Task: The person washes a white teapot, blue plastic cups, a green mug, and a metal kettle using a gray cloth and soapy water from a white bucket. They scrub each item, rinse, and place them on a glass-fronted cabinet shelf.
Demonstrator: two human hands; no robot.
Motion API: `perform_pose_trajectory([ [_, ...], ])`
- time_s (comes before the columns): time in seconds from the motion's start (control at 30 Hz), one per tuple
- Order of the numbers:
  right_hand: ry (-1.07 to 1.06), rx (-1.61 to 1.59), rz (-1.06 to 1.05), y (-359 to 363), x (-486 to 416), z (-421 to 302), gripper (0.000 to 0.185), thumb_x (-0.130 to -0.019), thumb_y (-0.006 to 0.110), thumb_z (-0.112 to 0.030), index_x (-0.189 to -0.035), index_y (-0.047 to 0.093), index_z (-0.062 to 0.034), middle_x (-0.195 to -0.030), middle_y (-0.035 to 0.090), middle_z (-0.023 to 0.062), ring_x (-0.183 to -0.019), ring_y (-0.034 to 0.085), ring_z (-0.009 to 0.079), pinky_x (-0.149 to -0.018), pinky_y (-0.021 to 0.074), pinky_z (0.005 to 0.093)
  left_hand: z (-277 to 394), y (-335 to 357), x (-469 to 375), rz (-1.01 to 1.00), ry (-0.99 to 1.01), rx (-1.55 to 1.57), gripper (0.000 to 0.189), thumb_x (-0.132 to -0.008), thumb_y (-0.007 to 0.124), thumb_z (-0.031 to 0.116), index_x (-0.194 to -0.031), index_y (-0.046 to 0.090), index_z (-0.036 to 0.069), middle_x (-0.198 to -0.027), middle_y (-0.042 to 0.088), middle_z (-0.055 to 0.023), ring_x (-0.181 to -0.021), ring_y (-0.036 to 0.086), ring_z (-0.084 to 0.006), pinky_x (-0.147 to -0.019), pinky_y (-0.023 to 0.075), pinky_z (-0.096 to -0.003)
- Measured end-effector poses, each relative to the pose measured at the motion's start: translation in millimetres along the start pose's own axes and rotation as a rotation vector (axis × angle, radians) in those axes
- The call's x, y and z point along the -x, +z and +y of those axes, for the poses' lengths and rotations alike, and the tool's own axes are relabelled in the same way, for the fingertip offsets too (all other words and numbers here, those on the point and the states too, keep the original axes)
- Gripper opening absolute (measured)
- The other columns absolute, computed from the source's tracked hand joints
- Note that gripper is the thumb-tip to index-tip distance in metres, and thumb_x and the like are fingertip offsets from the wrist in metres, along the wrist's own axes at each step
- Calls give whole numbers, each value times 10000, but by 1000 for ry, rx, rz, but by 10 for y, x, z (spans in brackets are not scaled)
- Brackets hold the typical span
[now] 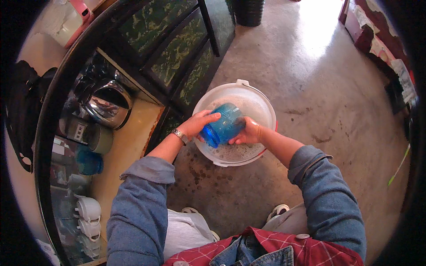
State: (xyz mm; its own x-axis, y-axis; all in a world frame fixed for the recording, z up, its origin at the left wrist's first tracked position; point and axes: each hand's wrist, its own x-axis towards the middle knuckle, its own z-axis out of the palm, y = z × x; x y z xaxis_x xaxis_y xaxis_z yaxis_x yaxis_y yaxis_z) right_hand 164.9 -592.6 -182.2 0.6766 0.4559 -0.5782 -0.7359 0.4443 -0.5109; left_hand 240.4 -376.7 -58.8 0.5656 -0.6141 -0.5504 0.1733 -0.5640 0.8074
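A blue translucent jar (226, 121), tilted with its narrower bright blue end down to the left, is held over a white bucket (271, 114) of foamy water. My left hand (199, 124), with a metal-band watch at its wrist, grips the jar's left side, thumb on top. On the other side my right hand (248, 131) is closed around the wider end, a dark thing, perhaps a scrubbing pad, between its fingers and the jar. The underside of the jar and some fingertips are hidden. The bucket stands on the floor, and suds cover much of its water.
Left of the bucket is a dark cabinet with an open shelf (116, 146), holding a shiny metal pot (109, 104), a blue jar (89, 160) and several white cups (89, 208). A black ribbed container (248, 13) stands beyond. Wet spots mark the concrete floor (213, 189).
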Motion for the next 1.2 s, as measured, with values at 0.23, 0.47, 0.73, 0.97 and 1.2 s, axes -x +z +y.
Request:
perform_pose_trajectory([
  [0.23, -111, 6, -29, 232, 206, 34, 483, -941, 443, -439, -1268, 539, -97, -1123, 647, 152, -876, 666, 336, -699, 564, 378, 12, -105, -27, -219, -243, 161, 709, -849, 495, 698, -1295, 526, 148, -1099, 650, -81, -805, 647, -167, -523, 520, -304],
  [0.47, -59, 132, -407, 188, 112, 128, 353, -919, 574, -373, -1193, 599, -152, -1058, 671, 91, -878, 662, 227, -659, 561, 328, 109, -170, 96, -256, -212, 300, 664, -886, 415, 704, -1145, 606, 124, -839, 678, -53, -597, 628, -150, -443, 472, -265],
  [0.73, -281, 126, -171, 108, -115, 305, 173, -873, 657, -179, -1040, 618, -157, -939, 607, 28, -790, 587, 157, -663, 519, 273, 281, -145, 258, -81, -37, 254, 621, -884, 488, 653, -1277, 509, 172, -1115, 585, -98, -926, 587, -267, -638, 511, -410],
  [0.97, -187, -75, 120, 2, 196, 61, 373, -945, 514, -286, -1290, 458, -155, -1178, 550, 68, -973, 584, 283, -714, 519, 417, 86, -1, 325, -48, 123, 423, 803, -822, 639, 559, -1430, 326, 139, -1486, 303, -110, -1269, 440, -327, -783, 547, -536],
  [1.2, -283, 287, 58, 543, 764, -310, 515, -873, 550, -99, -1360, 384, -101, -1121, 564, 131, -668, 625, 224, -356, 462, 301, -92, -31, 354, -227, 238, 689, 561, -868, 551, 521, -1276, 488, 141, -1187, 612, -93, -1018, 632, -281, -712, 570, -480],
])
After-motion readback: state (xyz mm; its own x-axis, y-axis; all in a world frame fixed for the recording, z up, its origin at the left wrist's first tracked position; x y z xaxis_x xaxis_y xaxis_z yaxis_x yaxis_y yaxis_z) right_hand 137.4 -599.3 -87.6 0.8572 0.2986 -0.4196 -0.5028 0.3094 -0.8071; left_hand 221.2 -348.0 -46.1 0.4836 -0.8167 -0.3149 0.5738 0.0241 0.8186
